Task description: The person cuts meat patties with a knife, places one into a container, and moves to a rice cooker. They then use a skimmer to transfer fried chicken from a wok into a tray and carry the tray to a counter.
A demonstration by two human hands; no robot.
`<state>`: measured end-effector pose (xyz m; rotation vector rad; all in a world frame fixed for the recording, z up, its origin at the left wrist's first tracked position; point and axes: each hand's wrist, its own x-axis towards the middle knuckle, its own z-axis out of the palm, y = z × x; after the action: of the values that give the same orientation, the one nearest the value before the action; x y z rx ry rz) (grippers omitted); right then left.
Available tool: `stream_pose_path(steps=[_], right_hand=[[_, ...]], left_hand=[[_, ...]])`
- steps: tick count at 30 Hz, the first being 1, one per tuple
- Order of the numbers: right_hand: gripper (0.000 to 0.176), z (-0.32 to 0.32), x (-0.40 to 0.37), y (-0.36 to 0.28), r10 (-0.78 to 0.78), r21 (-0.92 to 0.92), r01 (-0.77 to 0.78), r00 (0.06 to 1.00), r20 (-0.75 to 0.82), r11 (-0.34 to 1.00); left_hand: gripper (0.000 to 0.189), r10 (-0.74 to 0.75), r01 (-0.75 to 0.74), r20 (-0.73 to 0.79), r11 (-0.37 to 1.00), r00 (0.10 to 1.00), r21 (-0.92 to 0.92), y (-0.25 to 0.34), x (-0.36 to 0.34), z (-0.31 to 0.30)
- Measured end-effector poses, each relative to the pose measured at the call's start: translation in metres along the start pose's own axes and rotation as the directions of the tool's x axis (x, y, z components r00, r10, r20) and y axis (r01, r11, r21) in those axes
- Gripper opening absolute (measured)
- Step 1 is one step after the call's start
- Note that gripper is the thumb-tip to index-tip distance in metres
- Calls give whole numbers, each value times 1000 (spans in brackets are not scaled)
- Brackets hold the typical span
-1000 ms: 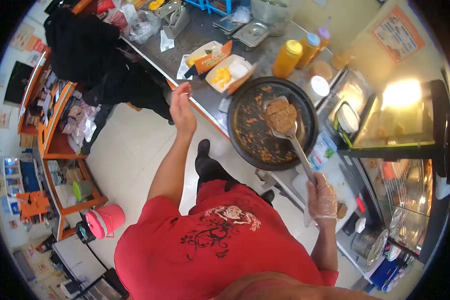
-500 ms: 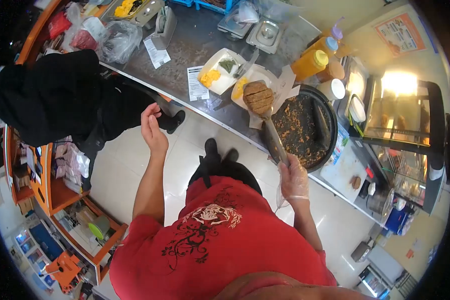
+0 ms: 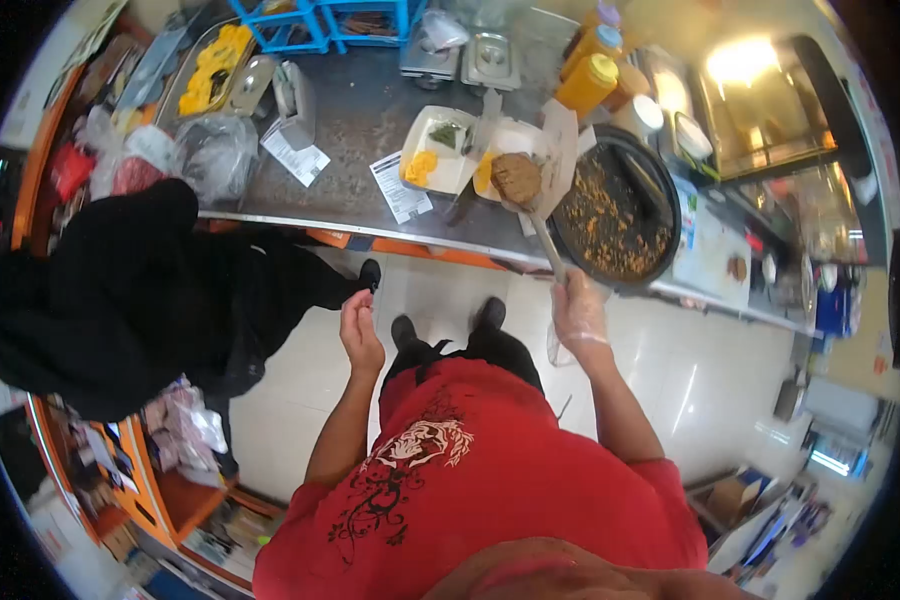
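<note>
My right hand (image 3: pixel 579 315), in a clear plastic glove, is closed round the handle of a metal spatula (image 3: pixel 547 243). On the spatula's blade lies a browned patty (image 3: pixel 516 181), over a white takeaway box (image 3: pixel 518 140) with some yellow food in it. Beside it stands another open white box (image 3: pixel 422 131) holding yellow food and green leaves. My bare left hand (image 3: pixel 361 333) is in the air before the counter, fingers slightly spread, holding nothing. A round black pan (image 3: pixel 620 205) with brown crumbs sits right of the boxes.
A person in black (image 3: pixel 120 300) stands at the left by the counter (image 3: pixel 355 125). Sauce bottles (image 3: pixel 588 84), a white cup (image 3: pixel 639 117) and lidded metal containers (image 3: pixel 490 60) stand behind. Paper slips (image 3: pixel 401 187), a plastic bag (image 3: pixel 216 158) and a lit glass cabinet (image 3: pixel 770 105) are around.
The view has shifted and turned. The patty on the spatula is lower over the box, nearer its inside. My left hand stays raised and empty.
</note>
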<state>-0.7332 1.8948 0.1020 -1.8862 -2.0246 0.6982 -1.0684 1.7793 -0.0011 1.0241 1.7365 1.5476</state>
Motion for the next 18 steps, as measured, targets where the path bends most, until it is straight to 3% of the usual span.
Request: stream_pose_path(steps=[3,6,11,18], right_hand=[[26,16,-5,-34,237,-58,-235,971,30,970],[25,40,-7,-42,266,4,-266,964,1,964],[31,57,3,-50,343,-60,-344,939,-22,937],[26,42,29,-57,326,-152,-324,945,-14,934]], left_hand=[[27,-85,78,65,992,994,98,-36,-5,-43],[27,-124,113,43,973,991,201,-62,-16,-95],[30,-189,162,35,909,981,385,-112,-45,-175],[34,-281,256,-21,841,959,477,-154,-75,-226]])
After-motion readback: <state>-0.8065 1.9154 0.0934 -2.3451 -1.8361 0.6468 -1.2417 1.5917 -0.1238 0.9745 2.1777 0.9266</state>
